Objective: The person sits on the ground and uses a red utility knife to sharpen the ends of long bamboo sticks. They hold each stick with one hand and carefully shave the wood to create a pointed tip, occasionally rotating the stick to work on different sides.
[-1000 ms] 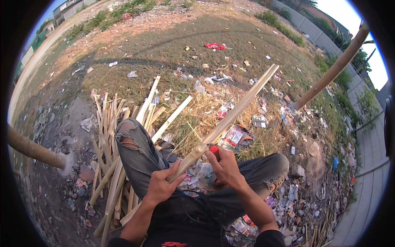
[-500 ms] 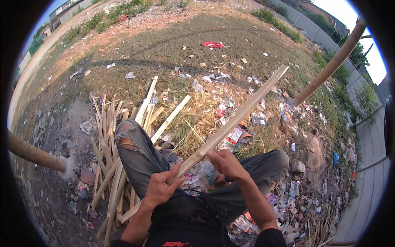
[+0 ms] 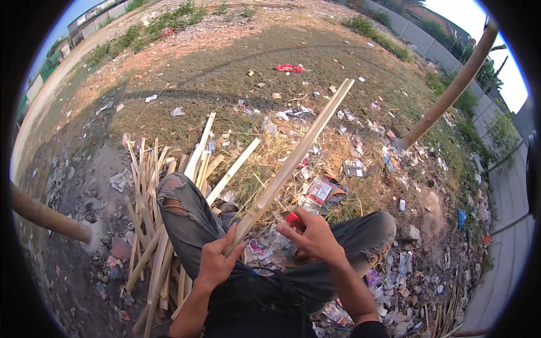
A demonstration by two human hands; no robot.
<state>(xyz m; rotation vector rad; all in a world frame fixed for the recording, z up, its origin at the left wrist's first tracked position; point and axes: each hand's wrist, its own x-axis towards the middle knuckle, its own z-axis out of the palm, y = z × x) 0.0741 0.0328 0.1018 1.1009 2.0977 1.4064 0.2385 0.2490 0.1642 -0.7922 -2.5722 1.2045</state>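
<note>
My left hand point(image 3: 218, 260) grips the lower end of a long split bamboo strip point(image 3: 298, 153), which slants up and away to the right over my lap. My right hand point(image 3: 311, 236) is closed around a small red-handled tool point(image 3: 293, 218), held just right of the strip near my left hand. Whether its blade touches the strip is hidden. I sit on the ground with my knees apart in grey trousers, the left knee point(image 3: 176, 194) torn.
A pile of split bamboo strips point(image 3: 152, 225) lies on the ground by my left leg. Two bamboo poles stand nearby, one at the far right point(image 3: 451, 93), one at the left edge point(image 3: 45, 217). Litter and dry grass point(image 3: 338, 169) cover the ground ahead.
The long strip has swung slightly left and its far end has risen. My right hand with the red tool has shifted down the strip toward my left hand.
</note>
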